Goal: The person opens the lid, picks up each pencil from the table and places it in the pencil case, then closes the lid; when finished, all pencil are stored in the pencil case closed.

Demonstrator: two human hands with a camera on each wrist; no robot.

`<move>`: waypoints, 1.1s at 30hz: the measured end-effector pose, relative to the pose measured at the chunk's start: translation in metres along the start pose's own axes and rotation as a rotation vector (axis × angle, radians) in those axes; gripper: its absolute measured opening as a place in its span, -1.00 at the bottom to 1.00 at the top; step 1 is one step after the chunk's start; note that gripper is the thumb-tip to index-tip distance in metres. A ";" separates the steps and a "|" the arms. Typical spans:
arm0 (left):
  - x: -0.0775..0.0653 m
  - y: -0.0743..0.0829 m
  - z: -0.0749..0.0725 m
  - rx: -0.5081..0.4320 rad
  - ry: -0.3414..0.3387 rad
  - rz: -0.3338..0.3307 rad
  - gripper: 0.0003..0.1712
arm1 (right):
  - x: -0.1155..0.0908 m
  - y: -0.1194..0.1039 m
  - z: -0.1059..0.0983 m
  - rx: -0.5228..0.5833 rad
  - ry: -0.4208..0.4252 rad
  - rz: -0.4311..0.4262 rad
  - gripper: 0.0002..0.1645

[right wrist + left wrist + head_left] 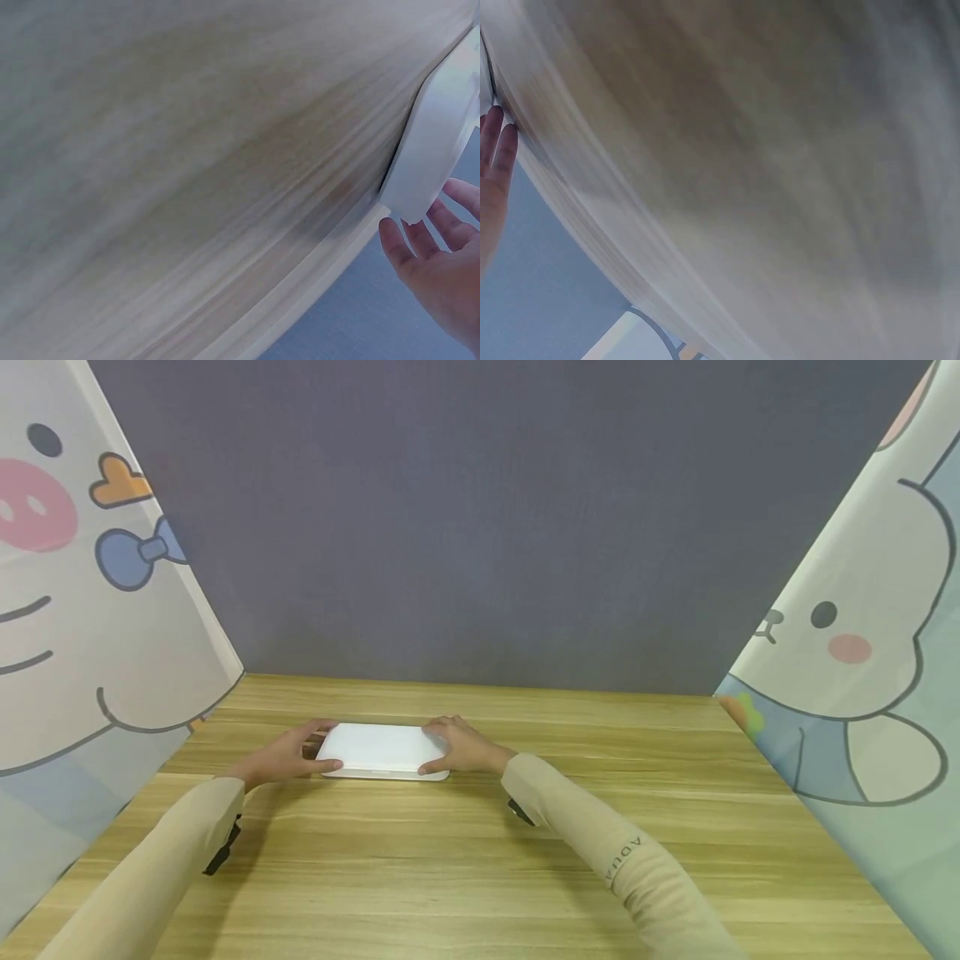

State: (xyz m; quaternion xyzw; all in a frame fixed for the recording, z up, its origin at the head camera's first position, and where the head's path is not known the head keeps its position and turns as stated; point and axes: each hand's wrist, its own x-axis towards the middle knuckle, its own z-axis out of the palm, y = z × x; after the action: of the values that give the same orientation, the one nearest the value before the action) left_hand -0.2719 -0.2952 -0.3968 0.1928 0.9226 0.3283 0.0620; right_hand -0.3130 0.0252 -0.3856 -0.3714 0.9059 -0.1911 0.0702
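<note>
A flat white lidded box [382, 745] lies on the wooden table, its long side toward me in the head view. My left hand [288, 758] grips its left end, thumb at the front edge and fingers toward the back. At the other end, my right hand [468, 749] holds the box likewise, thumb in front and fingers over the rear corner. In the right wrist view the fingers [420, 240] are bent beside the end of the box. Only part of the left hand [491, 180] shows at the edge of the left wrist view. The inside of the box is hidden.
The wood-grain table [420, 877] runs back to a dark grey panel [480, 527]. Side panels with cartoon prints, a pig-like figure [45, 610] on the left and a rabbit-like one [847, 635] on the right, border the table.
</note>
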 end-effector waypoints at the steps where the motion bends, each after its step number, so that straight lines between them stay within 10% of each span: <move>1: 0.000 -0.001 0.000 0.001 0.001 0.000 -0.09 | 0.000 0.000 0.000 -0.005 0.002 0.001 -0.06; 21: 0.008 -0.006 0.001 0.030 0.001 0.044 -0.07 | 0.001 0.003 -0.004 -0.034 -0.005 -0.016 -0.08; 33: -0.011 0.012 -0.027 0.153 0.000 0.041 -0.15 | -0.039 0.046 -0.035 0.084 0.133 0.022 -0.12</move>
State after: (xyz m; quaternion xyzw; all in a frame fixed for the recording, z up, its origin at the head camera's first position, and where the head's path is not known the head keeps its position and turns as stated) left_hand -0.2646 -0.3062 -0.3684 0.2160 0.9408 0.2582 0.0403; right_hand -0.3244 0.0927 -0.3726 -0.3448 0.9036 -0.2526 0.0275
